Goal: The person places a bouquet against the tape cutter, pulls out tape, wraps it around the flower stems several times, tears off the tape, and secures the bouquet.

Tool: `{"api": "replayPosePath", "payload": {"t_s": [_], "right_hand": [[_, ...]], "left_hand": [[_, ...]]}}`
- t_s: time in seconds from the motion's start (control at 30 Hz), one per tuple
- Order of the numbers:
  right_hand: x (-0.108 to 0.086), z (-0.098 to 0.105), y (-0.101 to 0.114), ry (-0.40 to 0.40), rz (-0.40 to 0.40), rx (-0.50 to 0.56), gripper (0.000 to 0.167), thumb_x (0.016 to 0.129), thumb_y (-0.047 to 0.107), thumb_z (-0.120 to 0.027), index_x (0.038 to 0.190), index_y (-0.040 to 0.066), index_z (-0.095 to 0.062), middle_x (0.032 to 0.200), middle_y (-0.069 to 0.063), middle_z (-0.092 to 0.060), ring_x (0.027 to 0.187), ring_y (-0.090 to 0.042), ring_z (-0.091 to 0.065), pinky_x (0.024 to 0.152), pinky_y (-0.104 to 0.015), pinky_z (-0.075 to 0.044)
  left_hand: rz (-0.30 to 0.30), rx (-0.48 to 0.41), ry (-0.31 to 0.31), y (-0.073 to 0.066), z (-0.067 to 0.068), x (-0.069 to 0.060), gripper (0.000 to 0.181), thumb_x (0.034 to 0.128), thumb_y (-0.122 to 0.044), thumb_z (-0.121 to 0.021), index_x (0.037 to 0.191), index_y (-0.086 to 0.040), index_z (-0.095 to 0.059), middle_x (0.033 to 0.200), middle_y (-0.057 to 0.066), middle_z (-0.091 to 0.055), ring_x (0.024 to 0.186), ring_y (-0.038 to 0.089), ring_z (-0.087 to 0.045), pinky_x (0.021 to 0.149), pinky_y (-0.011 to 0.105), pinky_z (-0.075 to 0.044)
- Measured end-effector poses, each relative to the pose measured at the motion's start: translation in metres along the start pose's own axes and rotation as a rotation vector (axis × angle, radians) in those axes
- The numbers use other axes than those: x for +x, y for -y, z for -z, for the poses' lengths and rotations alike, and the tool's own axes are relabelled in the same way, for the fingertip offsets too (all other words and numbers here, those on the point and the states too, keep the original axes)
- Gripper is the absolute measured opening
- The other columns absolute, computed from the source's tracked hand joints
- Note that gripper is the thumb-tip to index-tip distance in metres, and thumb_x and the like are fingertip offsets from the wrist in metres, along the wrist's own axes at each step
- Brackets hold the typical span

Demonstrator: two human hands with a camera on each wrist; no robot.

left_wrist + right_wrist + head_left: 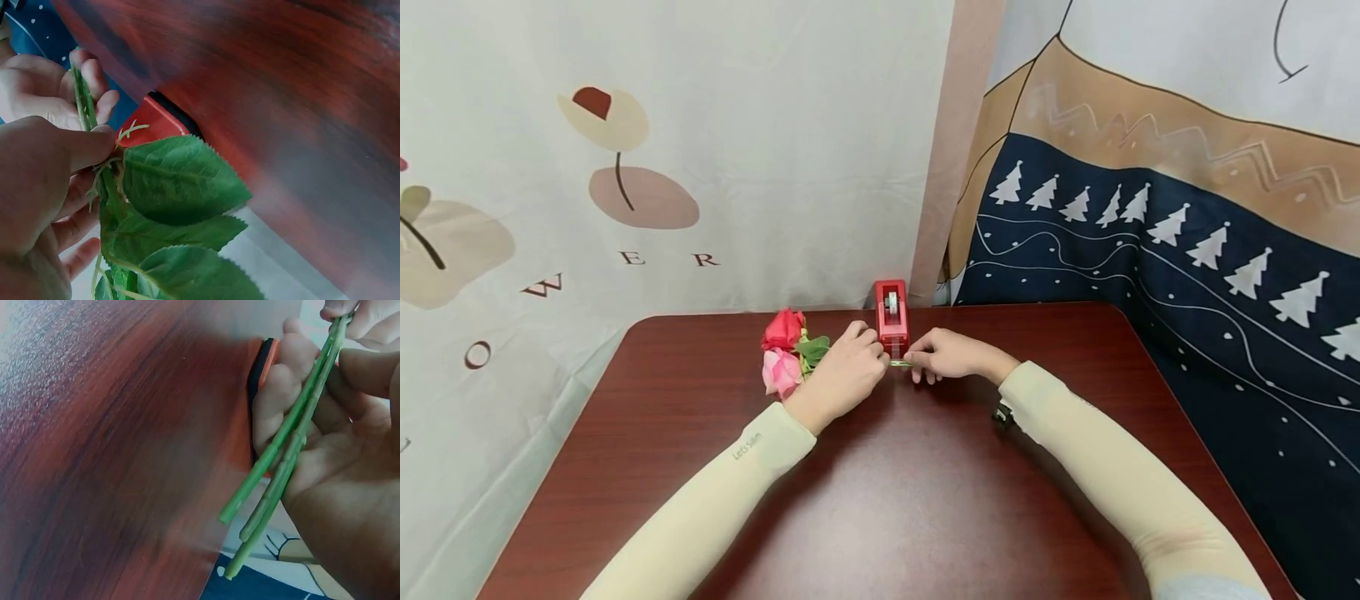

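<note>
Artificial flowers, a red rose [783,329] and a pink rose [782,372], lie to the left of the left hand [850,371]. That hand pinches their stems below the green leaves [184,178], thumb on top. The right hand [953,353] holds the lower stems near the left fingertips; in the right wrist view the green stems [292,450] cross its palm and curled fingers, their cut ends sticking out. Just behind both hands stands a red tape dispenser [892,321], with a strip of clear tape reaching down toward the stems. Whether the tape touches them is unclear.
The dark red-brown table [880,517] extends toward the camera and to both sides. Behind it hangs a pale printed curtain [805,167], with a navy and tan tree-patterned cloth [1075,250] at the right. A dark wristband [1002,415] sits at the right wrist.
</note>
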State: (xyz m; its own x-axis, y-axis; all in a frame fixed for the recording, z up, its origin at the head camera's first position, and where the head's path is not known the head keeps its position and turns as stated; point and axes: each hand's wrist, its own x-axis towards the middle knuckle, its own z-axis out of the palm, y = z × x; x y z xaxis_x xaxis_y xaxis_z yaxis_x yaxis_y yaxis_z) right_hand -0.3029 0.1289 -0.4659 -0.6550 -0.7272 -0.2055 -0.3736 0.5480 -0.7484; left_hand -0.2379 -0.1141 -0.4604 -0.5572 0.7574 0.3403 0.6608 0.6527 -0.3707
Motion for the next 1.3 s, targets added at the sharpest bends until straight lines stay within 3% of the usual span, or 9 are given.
{"api": "replayPosePath", "payload": {"t_s": [0.1,0.23,0.4,0.63,0.77,0.9,1.1,1.3], "right_hand": [[0.000,0.001,-0.001,0.033,-0.019,0.009,0.032,0.115,0.024,-0.056,0.114,0.005,-0.082,0.085,-0.012,-0.075,0.064,-0.014,-0.062,0.061,-0.027,-0.053],[-0.001,0.000,0.000,0.018,-0.008,-0.019,0.030,0.115,0.025,-0.060,0.112,0.007,-0.083,0.080,-0.008,-0.070,0.064,-0.012,-0.058,0.062,-0.027,-0.049],[-0.003,-0.004,0.002,-0.047,0.018,-0.060,0.026,0.114,0.022,-0.063,0.108,0.006,-0.083,0.079,-0.007,-0.069,0.066,-0.011,-0.057,0.064,-0.027,-0.048],[-0.006,-0.012,0.000,-0.175,0.095,-0.215,0.020,0.111,0.018,-0.066,0.112,0.008,-0.084,0.081,-0.003,-0.070,0.074,-0.010,-0.058,0.072,-0.028,-0.052],[-0.008,-0.017,0.000,-0.235,0.161,-0.315,0.019,0.110,0.015,-0.068,0.115,0.007,-0.084,0.089,-0.002,-0.073,0.080,-0.011,-0.062,0.080,-0.033,-0.058],[-0.010,-0.022,0.002,-0.286,0.183,-0.384,0.020,0.109,0.016,-0.069,0.118,0.007,-0.085,0.098,-0.003,-0.078,0.084,-0.012,-0.065,0.085,-0.035,-0.061],[-0.015,-0.029,0.005,-0.369,0.176,-0.457,0.020,0.108,0.017,-0.073,0.122,0.010,-0.084,0.092,0.000,-0.070,0.080,-0.011,-0.059,0.076,-0.028,-0.055],[-0.017,-0.034,0.004,-0.425,0.188,-0.462,0.022,0.107,0.015,-0.073,0.126,0.008,-0.083,0.088,0.000,-0.065,0.077,-0.010,-0.056,0.071,-0.025,-0.051]], "left_hand": [[0.001,0.025,-0.018,-0.001,-0.001,-0.001,0.019,0.1008,-0.009,-0.073,0.083,-0.012,-0.079,0.079,0.003,-0.074,0.090,0.027,-0.064,0.102,0.044,-0.046],[0.011,0.038,-0.015,-0.002,-0.002,-0.001,0.021,0.1028,-0.009,-0.070,0.084,-0.012,-0.079,0.080,0.003,-0.075,0.091,0.028,-0.064,0.103,0.044,-0.045],[0.039,0.013,-0.006,-0.002,-0.001,-0.001,0.018,0.1007,-0.011,-0.073,0.084,-0.012,-0.080,0.081,0.004,-0.078,0.091,0.027,-0.065,0.104,0.045,-0.045],[0.110,-0.079,0.021,0.000,0.004,0.004,0.010,0.0940,-0.012,-0.081,0.084,-0.012,-0.080,0.084,0.005,-0.080,0.091,0.027,-0.066,0.107,0.048,-0.045],[0.144,-0.138,0.089,0.002,0.006,0.007,0.009,0.0954,-0.021,-0.085,0.090,-0.014,-0.083,0.091,0.005,-0.082,0.095,0.027,-0.067,0.107,0.050,-0.045],[0.183,-0.218,0.207,0.006,0.008,0.011,0.011,0.0965,-0.026,-0.086,0.099,-0.016,-0.086,0.100,0.004,-0.083,0.100,0.027,-0.068,0.105,0.050,-0.045],[0.248,-0.386,0.381,0.017,0.012,0.019,0.017,0.1019,-0.034,-0.081,0.112,-0.021,-0.086,0.106,-0.001,-0.084,0.108,0.025,-0.071,0.109,0.051,-0.042],[0.265,-0.487,0.427,0.020,0.011,0.021,0.019,0.1049,-0.030,-0.077,0.118,-0.020,-0.086,0.110,-0.001,-0.085,0.110,0.024,-0.074,0.103,0.049,-0.043]]}}
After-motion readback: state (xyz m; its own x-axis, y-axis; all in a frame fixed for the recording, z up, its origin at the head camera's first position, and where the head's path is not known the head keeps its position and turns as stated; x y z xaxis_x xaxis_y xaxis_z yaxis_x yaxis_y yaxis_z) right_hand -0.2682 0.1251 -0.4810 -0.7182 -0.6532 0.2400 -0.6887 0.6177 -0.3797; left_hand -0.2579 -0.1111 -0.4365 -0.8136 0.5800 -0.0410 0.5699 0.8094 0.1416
